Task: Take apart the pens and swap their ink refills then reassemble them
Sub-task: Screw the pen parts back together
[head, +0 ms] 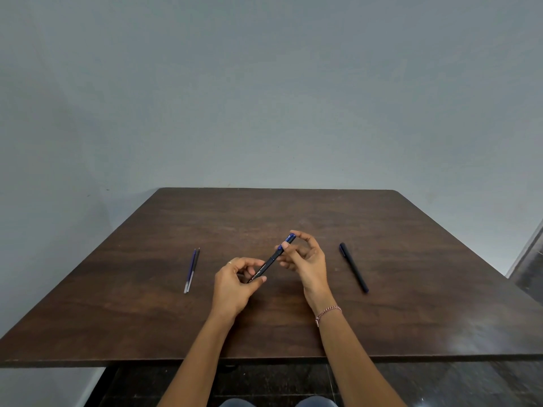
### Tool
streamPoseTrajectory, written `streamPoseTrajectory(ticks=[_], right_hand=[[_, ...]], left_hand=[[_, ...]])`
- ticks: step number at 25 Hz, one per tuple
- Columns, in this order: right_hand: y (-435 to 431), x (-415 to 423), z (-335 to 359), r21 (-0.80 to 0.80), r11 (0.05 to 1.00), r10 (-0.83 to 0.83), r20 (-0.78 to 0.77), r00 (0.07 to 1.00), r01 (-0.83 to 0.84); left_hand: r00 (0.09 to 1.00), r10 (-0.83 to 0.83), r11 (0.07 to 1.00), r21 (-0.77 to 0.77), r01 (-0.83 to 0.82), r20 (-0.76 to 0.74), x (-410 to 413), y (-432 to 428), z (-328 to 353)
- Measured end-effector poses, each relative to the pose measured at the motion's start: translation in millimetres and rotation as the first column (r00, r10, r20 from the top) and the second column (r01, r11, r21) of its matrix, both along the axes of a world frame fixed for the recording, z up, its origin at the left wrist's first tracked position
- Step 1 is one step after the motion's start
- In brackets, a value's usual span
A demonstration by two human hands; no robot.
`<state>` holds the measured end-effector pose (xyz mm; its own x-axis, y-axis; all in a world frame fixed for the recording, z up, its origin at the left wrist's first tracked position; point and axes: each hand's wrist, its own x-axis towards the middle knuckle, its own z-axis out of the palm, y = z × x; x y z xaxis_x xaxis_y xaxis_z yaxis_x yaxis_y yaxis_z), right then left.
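Both refills (191, 270) out, left on tabletop (117, 318). Left hand (235, 277) clamps pen (270, 261) barrel, right hand (305, 257) fingers (305, 237) pinch blue end (291, 238). Swap, reassembly look pending.

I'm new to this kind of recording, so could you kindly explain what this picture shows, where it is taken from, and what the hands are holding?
There is no machine here: a person works with two bare hands. The single picture comes from a wide-angle camera worn on the head, looking forward and down, so the arms reach in from the bottom edge. The left hand grips the lower end of a black pen with a blue end, and the right hand pinches that blue end between thumb and fingertip. On the dark brown wooden table lie two thin ink refills side by side on the left, and a second dark pen on the right.
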<state>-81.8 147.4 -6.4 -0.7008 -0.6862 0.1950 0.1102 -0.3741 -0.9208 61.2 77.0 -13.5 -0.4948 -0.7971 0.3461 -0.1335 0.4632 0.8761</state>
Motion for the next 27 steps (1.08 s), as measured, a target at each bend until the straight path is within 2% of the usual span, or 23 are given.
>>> streamPoseTrajectory(ticks=[7,11,20,27], right_hand=[[0.3,5.8,0.6,0.075,0.996,0.049,-0.143,0.988,-0.039],[-0.5,4.1,-0.2,0.086,0.995,0.053,-0.149,0.987,-0.041],[-1.4,-6.4,-2.2,0.016,0.987,-0.158,0.077,0.984,0.157],[-4.5,-18.5,-8.7,-0.005,0.957,-0.28,0.233,0.931,0.289]], left_hand=[[1.0,-0.011,1.0,0.015,0.012,-0.023,0.0,-1.1,-1.8],[0.999,-0.028,1.0,0.004,0.028,-0.023,0.2,-1.0,-2.3],[0.995,-0.086,0.996,-0.014,0.085,-0.058,-2.6,-2.4,-5.8],[0.967,-0.228,0.96,0.142,0.243,-0.115,-3.0,-2.1,-6.4]])
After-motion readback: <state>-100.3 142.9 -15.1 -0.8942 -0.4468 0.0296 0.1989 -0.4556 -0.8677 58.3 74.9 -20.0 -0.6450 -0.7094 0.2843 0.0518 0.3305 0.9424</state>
